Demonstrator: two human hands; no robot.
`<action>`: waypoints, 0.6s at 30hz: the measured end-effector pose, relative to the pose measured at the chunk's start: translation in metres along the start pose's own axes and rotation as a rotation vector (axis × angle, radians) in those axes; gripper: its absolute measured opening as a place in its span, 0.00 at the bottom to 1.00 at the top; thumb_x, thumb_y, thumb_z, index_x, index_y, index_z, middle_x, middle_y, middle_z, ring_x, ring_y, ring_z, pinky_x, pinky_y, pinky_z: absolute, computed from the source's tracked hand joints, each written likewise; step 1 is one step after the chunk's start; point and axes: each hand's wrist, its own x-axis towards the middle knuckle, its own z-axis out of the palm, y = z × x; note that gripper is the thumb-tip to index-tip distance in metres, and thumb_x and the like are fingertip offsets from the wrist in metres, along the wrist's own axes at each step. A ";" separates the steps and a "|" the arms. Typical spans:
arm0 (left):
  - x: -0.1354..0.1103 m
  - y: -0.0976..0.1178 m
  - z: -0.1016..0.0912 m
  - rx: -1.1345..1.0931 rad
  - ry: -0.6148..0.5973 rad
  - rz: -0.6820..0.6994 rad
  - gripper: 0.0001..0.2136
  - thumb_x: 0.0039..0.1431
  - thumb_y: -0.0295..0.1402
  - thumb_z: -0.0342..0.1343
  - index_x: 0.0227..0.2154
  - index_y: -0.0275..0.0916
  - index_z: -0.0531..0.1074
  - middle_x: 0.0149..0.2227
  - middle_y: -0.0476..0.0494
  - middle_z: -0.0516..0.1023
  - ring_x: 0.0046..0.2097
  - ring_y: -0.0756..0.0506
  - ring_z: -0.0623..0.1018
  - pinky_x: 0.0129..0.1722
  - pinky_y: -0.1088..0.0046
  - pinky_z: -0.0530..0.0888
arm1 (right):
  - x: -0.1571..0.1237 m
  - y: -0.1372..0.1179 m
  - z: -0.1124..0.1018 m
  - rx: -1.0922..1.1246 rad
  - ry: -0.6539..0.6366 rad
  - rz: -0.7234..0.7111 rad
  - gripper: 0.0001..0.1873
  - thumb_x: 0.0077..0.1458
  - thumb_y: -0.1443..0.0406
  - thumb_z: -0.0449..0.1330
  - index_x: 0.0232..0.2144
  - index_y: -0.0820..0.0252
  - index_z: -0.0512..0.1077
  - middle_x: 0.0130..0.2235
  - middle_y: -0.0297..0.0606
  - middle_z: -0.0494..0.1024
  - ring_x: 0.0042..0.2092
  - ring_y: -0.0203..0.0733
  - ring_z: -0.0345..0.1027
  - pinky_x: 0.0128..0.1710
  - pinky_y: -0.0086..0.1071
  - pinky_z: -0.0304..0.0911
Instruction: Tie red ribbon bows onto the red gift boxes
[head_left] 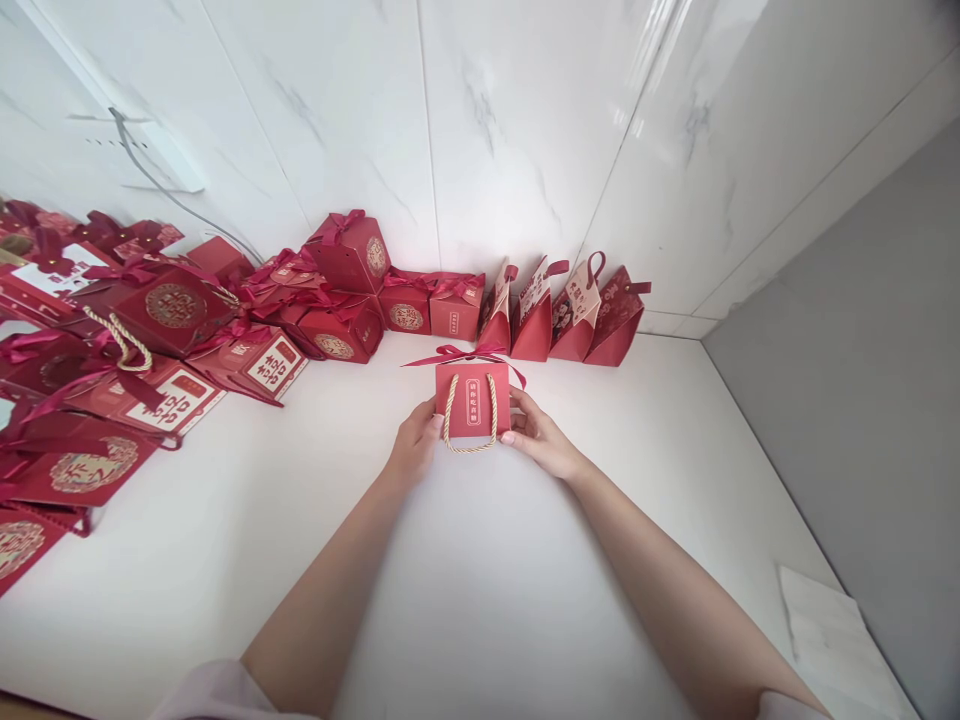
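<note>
A small red gift box (pixel 457 405) with a gold rope handle and a red ribbon bow on top is at the middle of the white table. Its front carries a framed column of characters. My left hand (pixel 417 440) grips the box's left side, thumb at the lower front corner. On the opposite side my right hand (pixel 544 437) holds it, thumb by the lower right corner and fingers partly behind it. Just behind the box stand two ribboned red boxes (pixel 454 308) and several red pouch-shaped boxes (pixel 531 325) with loops.
Many red gift boxes (pixel 176 305) are piled along the left side, some stacked. A grey cable (pixel 169 190) runs down the marbled wall (pixel 360 110) from a socket panel. At the right edge lies a white marbled piece (pixel 832 630) beside a grey surface (pixel 862 400).
</note>
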 end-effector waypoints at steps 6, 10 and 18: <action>0.000 0.001 0.001 -0.001 0.016 0.012 0.28 0.64 0.53 0.42 0.58 0.41 0.69 0.55 0.38 0.75 0.56 0.37 0.74 0.55 0.59 0.71 | 0.000 -0.002 0.000 -0.008 -0.008 0.001 0.45 0.49 0.51 0.68 0.64 0.49 0.54 0.58 0.45 0.62 0.49 0.45 0.69 0.52 0.46 0.65; 0.000 0.001 0.001 0.018 0.023 0.014 0.28 0.65 0.53 0.41 0.58 0.41 0.69 0.55 0.38 0.76 0.55 0.37 0.74 0.55 0.58 0.70 | 0.000 -0.001 0.000 0.013 -0.009 0.001 0.44 0.50 0.52 0.68 0.64 0.49 0.54 0.58 0.45 0.62 0.48 0.44 0.69 0.52 0.46 0.66; 0.000 -0.001 0.001 0.026 0.025 0.008 0.28 0.65 0.52 0.41 0.58 0.41 0.68 0.56 0.39 0.75 0.55 0.37 0.75 0.56 0.59 0.70 | 0.000 -0.002 0.000 0.021 -0.009 0.000 0.44 0.50 0.53 0.69 0.64 0.50 0.54 0.57 0.45 0.62 0.49 0.44 0.69 0.52 0.46 0.66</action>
